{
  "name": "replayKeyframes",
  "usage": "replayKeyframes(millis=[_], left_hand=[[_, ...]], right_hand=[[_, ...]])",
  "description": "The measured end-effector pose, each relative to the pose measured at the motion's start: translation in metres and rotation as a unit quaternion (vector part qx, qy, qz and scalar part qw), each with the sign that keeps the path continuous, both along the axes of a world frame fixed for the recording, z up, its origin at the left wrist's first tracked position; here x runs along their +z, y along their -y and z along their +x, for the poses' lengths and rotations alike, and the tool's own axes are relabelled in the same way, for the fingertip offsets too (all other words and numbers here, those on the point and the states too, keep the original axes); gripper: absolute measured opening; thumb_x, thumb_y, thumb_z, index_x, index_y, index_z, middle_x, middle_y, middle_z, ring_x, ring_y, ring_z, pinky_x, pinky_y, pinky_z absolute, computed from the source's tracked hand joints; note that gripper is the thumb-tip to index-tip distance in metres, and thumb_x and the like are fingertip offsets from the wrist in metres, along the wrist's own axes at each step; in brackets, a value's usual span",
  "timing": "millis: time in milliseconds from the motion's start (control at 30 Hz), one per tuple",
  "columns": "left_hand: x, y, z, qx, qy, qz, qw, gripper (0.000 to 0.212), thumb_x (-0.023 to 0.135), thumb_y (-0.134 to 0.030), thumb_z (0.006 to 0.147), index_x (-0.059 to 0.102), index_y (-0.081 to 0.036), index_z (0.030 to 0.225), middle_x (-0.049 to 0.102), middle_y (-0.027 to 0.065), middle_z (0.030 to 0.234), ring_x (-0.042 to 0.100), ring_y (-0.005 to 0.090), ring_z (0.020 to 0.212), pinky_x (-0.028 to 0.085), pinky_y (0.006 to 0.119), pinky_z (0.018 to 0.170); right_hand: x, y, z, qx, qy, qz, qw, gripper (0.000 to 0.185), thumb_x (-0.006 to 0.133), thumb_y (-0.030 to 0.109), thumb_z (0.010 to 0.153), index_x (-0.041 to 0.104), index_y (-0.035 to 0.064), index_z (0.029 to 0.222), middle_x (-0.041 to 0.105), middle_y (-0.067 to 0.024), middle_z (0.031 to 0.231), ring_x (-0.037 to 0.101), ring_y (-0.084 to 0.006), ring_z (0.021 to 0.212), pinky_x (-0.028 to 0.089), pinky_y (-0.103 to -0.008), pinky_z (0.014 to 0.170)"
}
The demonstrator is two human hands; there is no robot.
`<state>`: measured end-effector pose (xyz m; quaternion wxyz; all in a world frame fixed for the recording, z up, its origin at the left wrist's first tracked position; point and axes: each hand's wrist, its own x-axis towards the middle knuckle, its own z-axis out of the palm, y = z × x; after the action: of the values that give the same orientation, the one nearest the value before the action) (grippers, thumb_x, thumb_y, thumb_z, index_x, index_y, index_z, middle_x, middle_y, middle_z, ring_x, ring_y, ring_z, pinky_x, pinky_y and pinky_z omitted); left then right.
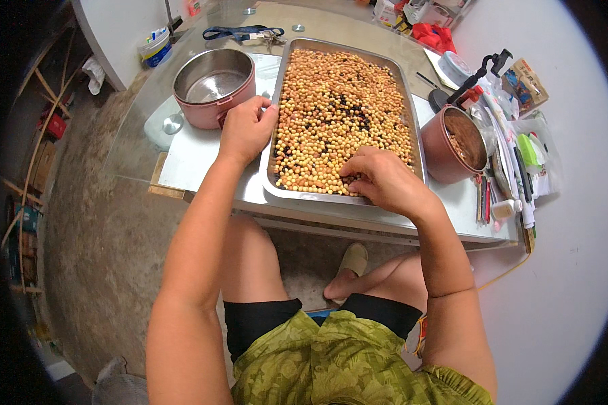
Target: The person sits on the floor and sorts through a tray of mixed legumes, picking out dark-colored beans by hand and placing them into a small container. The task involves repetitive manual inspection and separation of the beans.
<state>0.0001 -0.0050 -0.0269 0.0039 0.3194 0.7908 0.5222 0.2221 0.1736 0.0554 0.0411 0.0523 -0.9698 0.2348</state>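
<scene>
A rectangular stainless steel tray (316, 196) lies before me. It holds mixed yellow soybeans (309, 174), reddish-brown peanuts or beans (329, 63) and black beans (349, 109). My right hand (382, 177) is over the near right part of the tray, its bent fingertips and thumb down among the beans. Whether a bean is between them is hard to see. At the tray's left rim, my left hand (248, 126) has its fingers curled, close to the side of a pink pot (195, 112). Its fingertips are hidden, so I cannot tell whether they grip anything. The pot's steel inside looks bare.
Right of the tray stands a pink container (438, 149) with brown contents. Beyond it are pens (484, 202), a small white bottle (505, 208), papers and a phone holder (468, 83) by the wall. A blue lanyard with keys (243, 33) lies at the back of the glass-topped table (131, 147).
</scene>
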Motion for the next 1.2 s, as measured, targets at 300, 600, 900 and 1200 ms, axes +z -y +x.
replayKeyframes(millis=[300, 600, 900, 1200], left_hand=[[0.003, 0.001, 0.001, 0.004, -0.005, -0.024, 1.0, 0.029, 0.062, -0.023, 0.097, 0.068, 0.005, 0.102, 0.073, 0.0127, 0.08, 0.066, 0.0138, 0.069, 0.051, 0.03, 0.066], [0.002, 0.0, 0.001, 0.005, -0.006, -0.02, 1.0, 0.029, 0.062, -0.023, 0.097, 0.068, 0.004, 0.101, 0.073, 0.0131, 0.081, 0.066, 0.0145, 0.071, 0.051, 0.031, 0.067], [0.004, 0.001, 0.002, 0.009, -0.005, -0.023, 1.0, 0.029, 0.062, -0.024, 0.097, 0.069, 0.004, 0.103, 0.073, 0.0136, 0.081, 0.067, 0.0159, 0.071, 0.052, 0.031, 0.067], [0.002, 0.0, 0.001, 0.017, -0.016, -0.001, 1.0, 0.029, 0.063, -0.026, 0.094, 0.07, 0.002, 0.1, 0.071, 0.0179, 0.076, 0.069, 0.0248, 0.068, 0.052, 0.036, 0.065]], right_hand=[[-0.007, -0.002, -0.006, -0.002, 0.032, 0.017, 0.999, 0.015, 0.074, 0.005, 0.076, 0.07, 0.0015, 0.09, 0.068, -0.017, 0.088, 0.067, -0.0363, 0.087, 0.054, -0.045, 0.079], [-0.013, 0.004, 0.003, -0.09, 0.01, -0.071, 0.993, 0.012, 0.075, 0.007, 0.08, 0.07, 0.0024, 0.09, 0.068, -0.0146, 0.088, 0.067, -0.0342, 0.084, 0.052, -0.0426, 0.074], [-0.024, -0.003, 0.012, -0.111, -0.121, -0.111, 0.98, 0.011, 0.072, 0.005, 0.087, 0.072, 0.0041, 0.097, 0.069, -0.0136, 0.09, 0.068, -0.0292, 0.081, 0.053, -0.0367, 0.075], [-0.009, -0.032, 0.04, -0.234, -0.21, -0.174, 0.933, 0.012, 0.069, 0.001, 0.09, 0.068, 0.0004, 0.102, 0.069, -0.004, 0.087, 0.063, -0.01, 0.08, 0.051, -0.0248, 0.072]])
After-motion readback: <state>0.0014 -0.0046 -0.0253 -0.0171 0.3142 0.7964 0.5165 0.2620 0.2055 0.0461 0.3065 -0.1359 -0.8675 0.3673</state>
